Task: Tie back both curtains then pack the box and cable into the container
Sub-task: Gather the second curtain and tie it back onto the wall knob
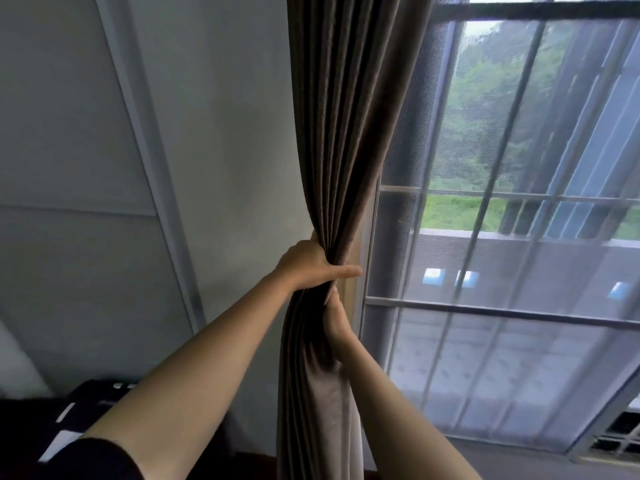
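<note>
One brown curtain (346,133), gathered beside the window (519,199): left hand (311,265) curls round the bunch, right hand (335,320) grips it just below.

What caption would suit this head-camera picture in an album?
Left hand grips the gathered brown curtain, right hand holding it just below, beside a mesh-screened window.

One head camera only: it looks forward, tilted, near the curtain (339,133) at frame centre, with the window (519,168) at right.
</note>
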`<act>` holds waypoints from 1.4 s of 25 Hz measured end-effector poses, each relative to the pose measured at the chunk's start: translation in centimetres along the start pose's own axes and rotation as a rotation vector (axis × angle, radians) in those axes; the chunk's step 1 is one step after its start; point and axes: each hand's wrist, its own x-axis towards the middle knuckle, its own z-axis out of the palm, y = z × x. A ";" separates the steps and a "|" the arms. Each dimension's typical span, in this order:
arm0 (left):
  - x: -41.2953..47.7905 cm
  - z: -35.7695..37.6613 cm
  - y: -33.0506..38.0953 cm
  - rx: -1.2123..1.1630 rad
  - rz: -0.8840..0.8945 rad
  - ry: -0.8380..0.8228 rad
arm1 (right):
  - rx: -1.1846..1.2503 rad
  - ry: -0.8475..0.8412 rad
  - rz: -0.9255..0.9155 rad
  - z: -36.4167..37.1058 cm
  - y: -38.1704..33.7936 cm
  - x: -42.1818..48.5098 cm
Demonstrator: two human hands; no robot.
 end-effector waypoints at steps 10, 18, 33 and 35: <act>-0.4 -4.8 -5.1 -0.072 -0.099 0.268 | -0.024 -0.298 0.205 5.6 0.2 -1.2; -1.2 -9.2 -9.1 -0.074 -0.125 0.394 | -0.196 0.009 0.282 4.4 7.4 1.9; -3.4 -12.6 -11.3 0.023 -0.097 0.508 | -0.583 -0.124 0.402 1.1 15.5 10.0; -3.4 -12.2 -11.0 0.016 -0.097 0.495 | -0.511 -0.124 0.326 0.7 14.2 8.4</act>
